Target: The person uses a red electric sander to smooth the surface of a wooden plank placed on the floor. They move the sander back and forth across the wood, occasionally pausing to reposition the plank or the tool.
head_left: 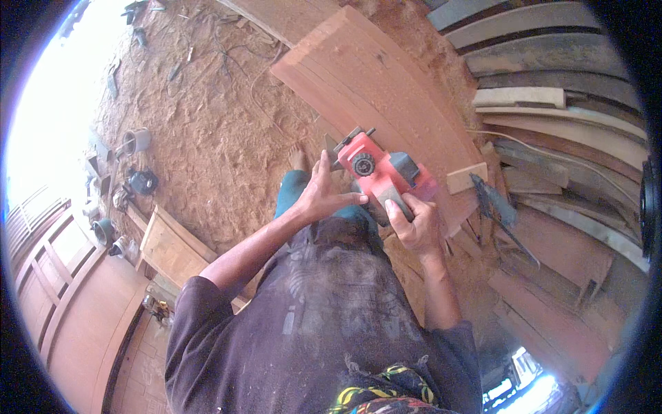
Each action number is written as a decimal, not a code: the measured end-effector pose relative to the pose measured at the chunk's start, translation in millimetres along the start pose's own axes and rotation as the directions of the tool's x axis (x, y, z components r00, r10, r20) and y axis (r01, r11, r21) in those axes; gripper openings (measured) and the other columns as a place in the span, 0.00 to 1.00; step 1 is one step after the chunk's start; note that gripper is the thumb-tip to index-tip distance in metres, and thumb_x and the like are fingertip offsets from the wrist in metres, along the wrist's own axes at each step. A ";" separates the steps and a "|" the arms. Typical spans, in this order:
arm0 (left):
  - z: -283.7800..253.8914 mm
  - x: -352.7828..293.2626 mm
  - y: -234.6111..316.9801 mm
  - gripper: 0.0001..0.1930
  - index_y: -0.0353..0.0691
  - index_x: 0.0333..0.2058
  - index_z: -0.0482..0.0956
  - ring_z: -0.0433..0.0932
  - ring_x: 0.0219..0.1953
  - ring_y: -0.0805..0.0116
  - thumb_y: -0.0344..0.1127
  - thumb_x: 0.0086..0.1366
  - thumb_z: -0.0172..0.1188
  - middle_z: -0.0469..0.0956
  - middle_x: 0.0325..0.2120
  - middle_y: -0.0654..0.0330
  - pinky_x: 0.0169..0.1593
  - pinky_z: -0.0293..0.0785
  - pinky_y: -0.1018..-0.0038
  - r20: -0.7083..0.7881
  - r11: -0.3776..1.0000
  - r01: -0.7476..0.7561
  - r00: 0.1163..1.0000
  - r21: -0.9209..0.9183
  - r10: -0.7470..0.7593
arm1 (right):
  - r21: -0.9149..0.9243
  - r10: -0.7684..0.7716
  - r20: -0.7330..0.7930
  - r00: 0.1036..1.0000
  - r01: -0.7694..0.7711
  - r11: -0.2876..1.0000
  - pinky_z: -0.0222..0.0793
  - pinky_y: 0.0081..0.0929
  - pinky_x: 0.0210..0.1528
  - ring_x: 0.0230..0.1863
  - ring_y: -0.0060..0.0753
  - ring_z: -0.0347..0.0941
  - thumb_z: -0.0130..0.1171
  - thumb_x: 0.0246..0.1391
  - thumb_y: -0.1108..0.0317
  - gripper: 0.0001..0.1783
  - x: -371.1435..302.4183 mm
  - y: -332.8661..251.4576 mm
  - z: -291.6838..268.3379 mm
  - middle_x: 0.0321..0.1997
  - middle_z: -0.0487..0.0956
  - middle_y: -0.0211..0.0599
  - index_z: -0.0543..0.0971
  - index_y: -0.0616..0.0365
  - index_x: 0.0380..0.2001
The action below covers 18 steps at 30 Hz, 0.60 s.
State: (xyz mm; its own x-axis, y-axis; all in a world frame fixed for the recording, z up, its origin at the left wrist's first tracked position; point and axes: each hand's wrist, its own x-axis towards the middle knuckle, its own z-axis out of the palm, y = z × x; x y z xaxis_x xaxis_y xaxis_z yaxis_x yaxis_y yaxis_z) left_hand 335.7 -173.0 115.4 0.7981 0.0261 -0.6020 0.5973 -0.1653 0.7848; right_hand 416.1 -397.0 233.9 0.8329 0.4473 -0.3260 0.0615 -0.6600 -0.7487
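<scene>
A red electric hand planer with a black front knob and a grey side part is over the near end of a broad reddish wooden plank. My right hand is closed around the planer's rear handle, its thumb on top. Beside the planer's left side, my left hand has its thumb and index finger spread apart. The left thumb tip meets the tool's body, and the index finger is up by the dark metal fence. My other left fingers are partly hidden. The planer's sole is out of sight.
Stacked boards line the right side. A pale wood block and a blue tool lie by the plank's near end. Wood shavings cover the floor, with a cord across them. A wooden piece stands at left.
</scene>
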 end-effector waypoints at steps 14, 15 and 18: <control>-151.8 58.9 -34.1 0.83 0.16 0.78 0.40 0.54 0.81 0.43 0.58 0.42 0.92 0.55 0.77 0.29 0.82 0.50 0.57 -0.077 0.973 -0.064 0.996 -0.220 0.049 | -0.102 0.034 0.084 0.996 -0.026 0.994 0.79 0.48 0.37 0.37 0.58 0.89 0.65 0.67 0.48 0.24 112.3 -78.4 73.4 0.31 0.86 0.60 0.88 0.62 0.39; -166.4 60.1 -29.3 0.81 0.17 0.78 0.41 0.55 0.81 0.44 0.55 0.44 0.92 0.57 0.77 0.30 0.82 0.50 0.56 -0.089 0.973 -0.068 0.995 -0.221 0.050 | -0.110 0.028 0.090 0.996 -0.018 0.994 0.80 0.49 0.38 0.37 0.59 0.89 0.65 0.67 0.48 0.24 123.3 -87.8 79.0 0.32 0.86 0.60 0.88 0.62 0.40; -224.9 78.8 -52.4 0.75 0.21 0.79 0.46 0.59 0.80 0.48 0.52 0.48 0.91 0.62 0.76 0.36 0.81 0.53 0.57 -0.093 0.962 -0.085 0.994 -0.261 0.063 | -0.098 -0.068 0.086 0.994 0.076 0.992 0.81 0.50 0.41 0.40 0.61 0.88 0.64 0.67 0.44 0.27 163.4 -113.7 109.9 0.35 0.87 0.62 0.89 0.61 0.42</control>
State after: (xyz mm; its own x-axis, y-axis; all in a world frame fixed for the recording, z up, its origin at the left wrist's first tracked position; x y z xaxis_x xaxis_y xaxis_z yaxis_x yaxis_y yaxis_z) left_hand 385.1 59.5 60.1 0.8381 0.1068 -0.5350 0.5268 0.0962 0.8445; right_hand 484.7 -182.5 202.3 0.7761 0.5416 -0.3229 0.1786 -0.6800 -0.7111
